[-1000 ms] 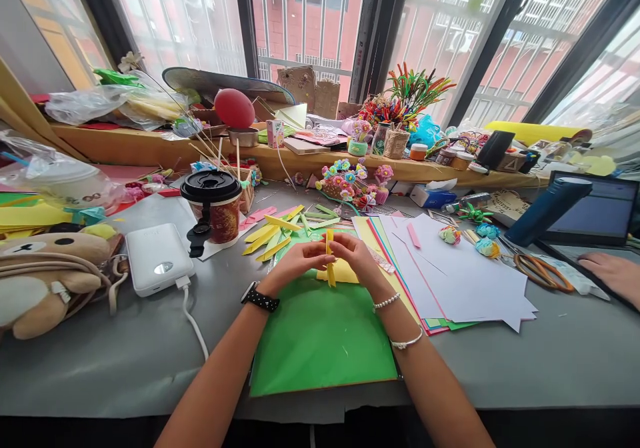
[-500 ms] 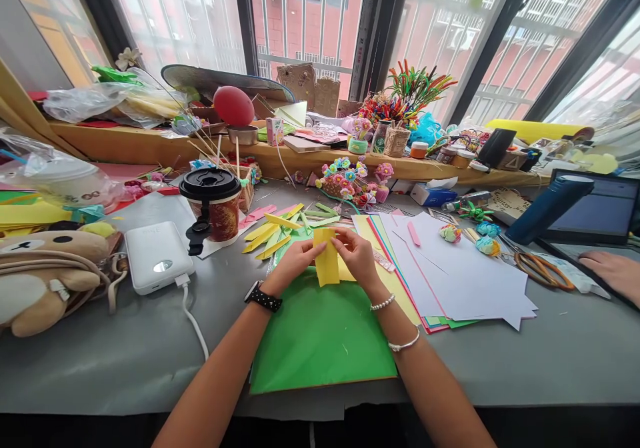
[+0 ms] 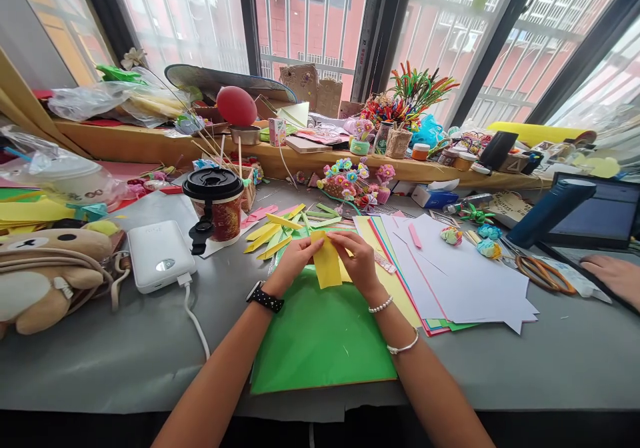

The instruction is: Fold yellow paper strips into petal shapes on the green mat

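A small strip of yellow paper is held up over the green sheet. My left hand pinches its left edge near the top, between thumb and fingers. At the upper right edge, my right hand pinches the same strip. Just behind my hands lie folded yellow paper strips and folded green strips. To the right of my right hand is a fanned stack of white paper with coloured sheets under it.
A lidded paper cup, a white power bank with a cable and a plush bear are at left. Scissors, crepe flowers, a laptop and another person's hand are at right. Craft flowers stand behind.
The yellow strip has tilted slightly, its lower end shifting a little to the right. My right fingers have moved slightly along its top edge. Both hands still hold it.
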A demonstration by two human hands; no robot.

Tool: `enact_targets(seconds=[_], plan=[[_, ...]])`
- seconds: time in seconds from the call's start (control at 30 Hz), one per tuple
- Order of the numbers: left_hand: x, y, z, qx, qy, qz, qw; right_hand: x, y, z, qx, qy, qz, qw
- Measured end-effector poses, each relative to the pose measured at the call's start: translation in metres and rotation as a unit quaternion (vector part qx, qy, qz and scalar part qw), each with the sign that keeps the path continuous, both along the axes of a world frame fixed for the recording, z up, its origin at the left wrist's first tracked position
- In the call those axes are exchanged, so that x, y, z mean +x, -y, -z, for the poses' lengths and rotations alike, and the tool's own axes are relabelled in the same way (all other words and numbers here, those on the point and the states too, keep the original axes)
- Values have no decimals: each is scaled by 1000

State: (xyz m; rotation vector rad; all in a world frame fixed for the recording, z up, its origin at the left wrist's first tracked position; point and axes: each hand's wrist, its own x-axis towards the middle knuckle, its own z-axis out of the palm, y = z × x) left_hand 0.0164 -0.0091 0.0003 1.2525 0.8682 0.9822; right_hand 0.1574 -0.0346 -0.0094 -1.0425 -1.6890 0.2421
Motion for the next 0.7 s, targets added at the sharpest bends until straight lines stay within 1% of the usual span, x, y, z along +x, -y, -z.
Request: enact_targets(seconds=[0.27,0.47,0.7], plan=[[1,2,-3,-7,26,0,1000,2,0,1,37,74,-14,996],[0,2,-3,-1,31,-12,999,2,0,3,68,106,2,992],[-1,4,-6,-11,32,-6,999,1,2,4,144,133,24,980]])
